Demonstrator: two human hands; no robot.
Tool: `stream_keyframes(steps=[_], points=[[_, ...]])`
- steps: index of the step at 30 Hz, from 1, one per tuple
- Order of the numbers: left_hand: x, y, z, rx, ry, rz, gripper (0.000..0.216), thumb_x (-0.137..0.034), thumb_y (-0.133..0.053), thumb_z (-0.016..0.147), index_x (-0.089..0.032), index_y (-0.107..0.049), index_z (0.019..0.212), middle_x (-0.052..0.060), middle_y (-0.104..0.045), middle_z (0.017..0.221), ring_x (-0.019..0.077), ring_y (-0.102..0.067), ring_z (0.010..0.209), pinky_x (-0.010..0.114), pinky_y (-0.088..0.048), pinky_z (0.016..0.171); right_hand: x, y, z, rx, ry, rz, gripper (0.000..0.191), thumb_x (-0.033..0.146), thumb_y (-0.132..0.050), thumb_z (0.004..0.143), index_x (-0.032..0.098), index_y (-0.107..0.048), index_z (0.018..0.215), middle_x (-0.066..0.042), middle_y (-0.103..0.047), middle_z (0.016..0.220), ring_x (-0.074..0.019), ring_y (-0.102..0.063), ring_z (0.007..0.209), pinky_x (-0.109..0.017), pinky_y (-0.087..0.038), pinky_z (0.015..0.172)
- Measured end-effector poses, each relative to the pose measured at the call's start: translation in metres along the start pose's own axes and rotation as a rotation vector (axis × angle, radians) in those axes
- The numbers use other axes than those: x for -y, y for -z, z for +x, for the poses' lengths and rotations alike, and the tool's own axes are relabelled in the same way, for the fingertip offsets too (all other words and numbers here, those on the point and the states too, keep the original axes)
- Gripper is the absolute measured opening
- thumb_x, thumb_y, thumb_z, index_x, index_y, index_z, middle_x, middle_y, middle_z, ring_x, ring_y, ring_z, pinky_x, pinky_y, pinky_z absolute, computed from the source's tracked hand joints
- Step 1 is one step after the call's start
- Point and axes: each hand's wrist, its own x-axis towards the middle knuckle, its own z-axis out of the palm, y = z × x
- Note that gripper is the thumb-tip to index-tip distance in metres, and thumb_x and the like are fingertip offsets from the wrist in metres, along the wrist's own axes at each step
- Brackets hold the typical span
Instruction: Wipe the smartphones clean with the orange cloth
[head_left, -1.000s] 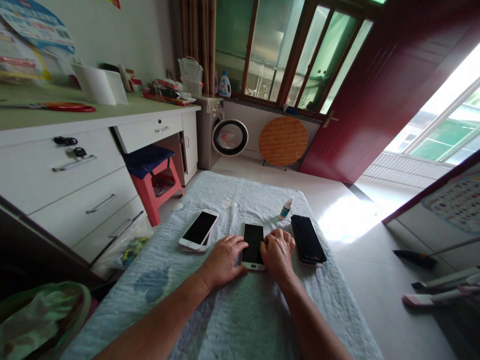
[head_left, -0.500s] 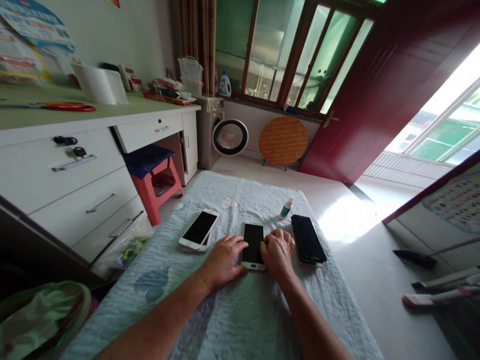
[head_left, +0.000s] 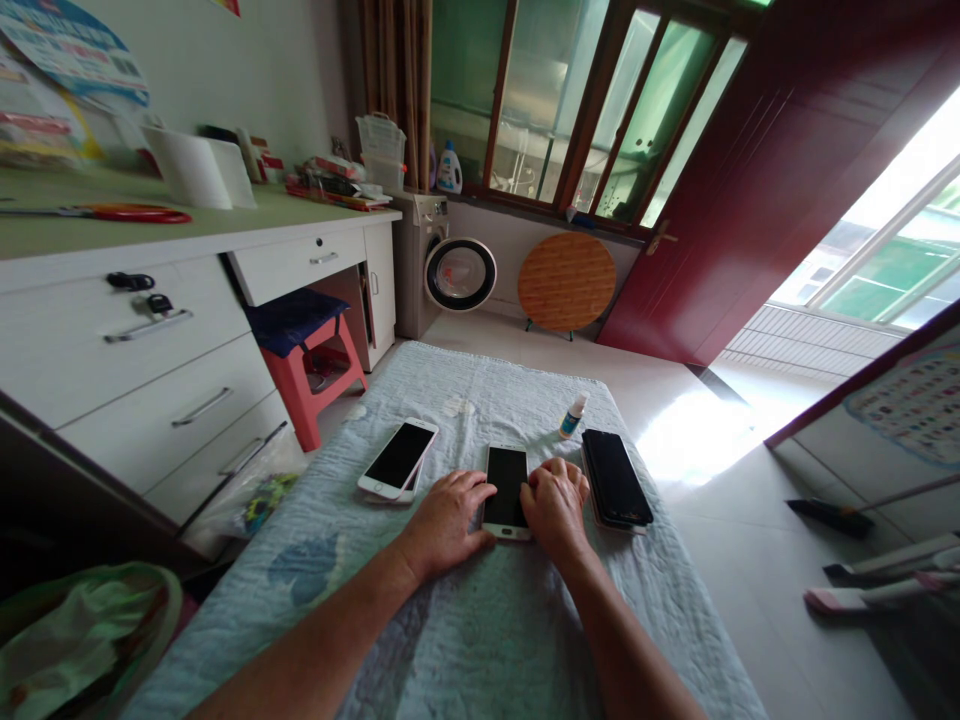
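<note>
A white smartphone (head_left: 507,480) with a dark screen lies face up on the light blue quilted cover, between my two hands. My left hand (head_left: 452,515) grips its left edge, fingertips on the side and thumb near the lower corner. On the opposite edge, my right hand (head_left: 556,500) has its fingers curled in and its thumb against the phone. To the left, another white phone (head_left: 400,458) rests on top of a further one. A black phone (head_left: 618,478) lies on a stack at the right. Behind it stands a small spray bottle (head_left: 573,417) with a white cap.
The quilted cover (head_left: 480,380) spreads over the surface before me. A desk (head_left: 187,330) with drawers and a red stool (head_left: 319,370) are at the left. Beyond are a washing machine with its round door (head_left: 460,274) open, a round wooden tabletop (head_left: 567,282) and a red door (head_left: 720,190).
</note>
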Motion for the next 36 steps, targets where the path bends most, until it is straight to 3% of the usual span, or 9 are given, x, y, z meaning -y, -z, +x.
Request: stream_keyframes(steps=[36], points=[[0.0034,-0.0021,-0.0003,-0.014,0.003,-0.008,0.056,-0.034,-0.074,0.072,-0.019,-0.060,0.125,0.012,-0.057,0.131,0.0310,-0.051,0.122,0.044,-0.039,0.107,-0.0066,-0.0078,0.0044,-0.013,-0.063,0.116,0.012,0.027,-0.060,0.080,0.021,-0.069,0.079,-0.007,-0.063,0.100,-0.0265,-0.047,0.107,-0.040,-0.029,0.094]])
